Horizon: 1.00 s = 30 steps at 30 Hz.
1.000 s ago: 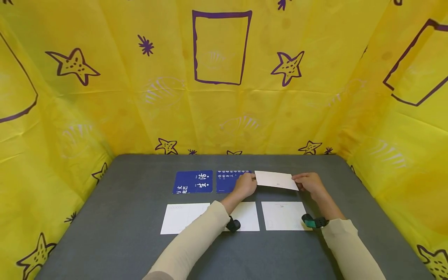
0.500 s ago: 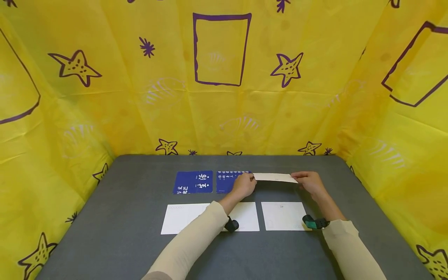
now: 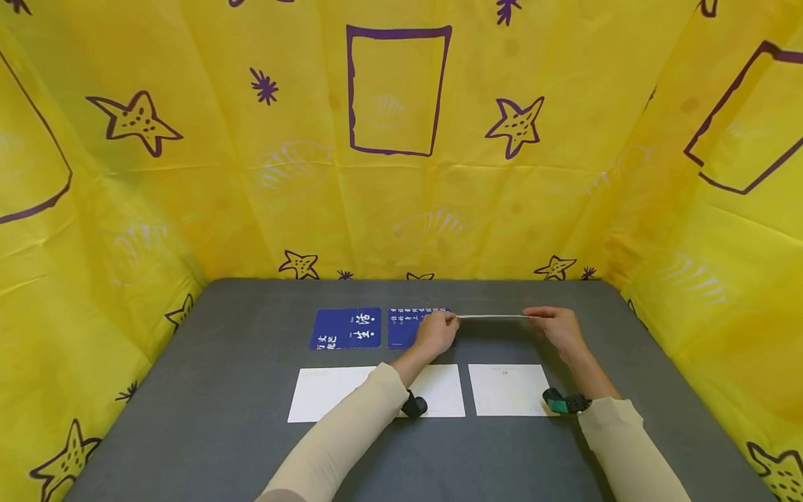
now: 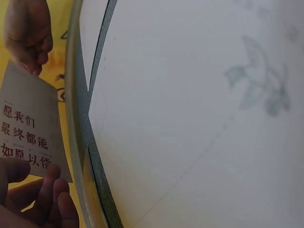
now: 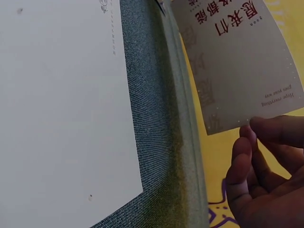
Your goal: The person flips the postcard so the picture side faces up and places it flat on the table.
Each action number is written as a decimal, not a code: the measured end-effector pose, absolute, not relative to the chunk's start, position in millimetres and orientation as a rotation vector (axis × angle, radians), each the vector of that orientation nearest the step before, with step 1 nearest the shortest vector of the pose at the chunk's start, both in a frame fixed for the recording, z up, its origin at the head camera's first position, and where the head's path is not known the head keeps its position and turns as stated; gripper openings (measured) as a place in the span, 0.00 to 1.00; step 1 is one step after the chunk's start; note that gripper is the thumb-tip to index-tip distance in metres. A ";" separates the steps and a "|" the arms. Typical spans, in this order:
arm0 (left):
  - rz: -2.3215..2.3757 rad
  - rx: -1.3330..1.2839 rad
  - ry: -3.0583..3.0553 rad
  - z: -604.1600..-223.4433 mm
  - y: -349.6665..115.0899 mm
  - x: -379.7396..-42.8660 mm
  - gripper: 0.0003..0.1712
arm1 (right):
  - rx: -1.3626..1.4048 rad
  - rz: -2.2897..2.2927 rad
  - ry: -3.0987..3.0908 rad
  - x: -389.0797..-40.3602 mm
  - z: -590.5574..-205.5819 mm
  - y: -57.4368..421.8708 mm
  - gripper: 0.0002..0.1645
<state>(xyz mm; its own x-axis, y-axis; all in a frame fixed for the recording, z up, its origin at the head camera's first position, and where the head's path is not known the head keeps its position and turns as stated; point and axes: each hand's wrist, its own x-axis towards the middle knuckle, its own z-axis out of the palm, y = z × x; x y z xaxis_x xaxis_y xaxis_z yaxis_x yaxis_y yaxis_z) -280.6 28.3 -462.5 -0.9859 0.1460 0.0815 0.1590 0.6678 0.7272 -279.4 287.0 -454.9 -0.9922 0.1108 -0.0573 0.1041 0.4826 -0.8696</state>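
A postcard [image 3: 492, 316] is stretched between the two hands above the back of the table, seen nearly edge-on in the head view. The left hand [image 3: 436, 333] pinches its left end between thumb and fingers. At the other end, the right hand [image 3: 557, 329] pinches it the same way. Red Chinese characters show on the postcard's pale printed side [image 4: 34, 114] in the left wrist view. Small English lettering is also visible near the corner of the postcard [image 5: 242, 71] by the right thumb [image 5: 275, 129].
Two blue postcards [image 3: 351, 333] lie at the back left, the second [image 3: 401, 335] partly behind the left hand. Nearer the front is a row of white postcards [image 3: 508, 390], with the left forearm [image 3: 351, 425] crossing above them. Yellow patterned cloth [image 3: 401, 188] walls the grey table [image 3: 207, 418].
The held postcard has tipped from showing its white side to lying edge-on in the head view. Both hands stay in almost the same place and keep their grip.
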 end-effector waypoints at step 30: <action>-1.310 -0.154 -2.728 -461.3 27.2 -282.6 0.10 | -0.190 1.726 -2.568 -276.8 -451.5 286.8 0.25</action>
<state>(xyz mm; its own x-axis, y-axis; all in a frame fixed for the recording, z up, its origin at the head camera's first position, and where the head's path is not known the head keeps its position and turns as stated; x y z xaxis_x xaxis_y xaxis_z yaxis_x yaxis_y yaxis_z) -282.6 27.2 -461.3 -0.9886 0.0427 0.1443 0.1393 0.6223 0.7703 -276.8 286.8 -451.5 -0.9917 0.1243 -0.0339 0.0783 0.3727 -0.9246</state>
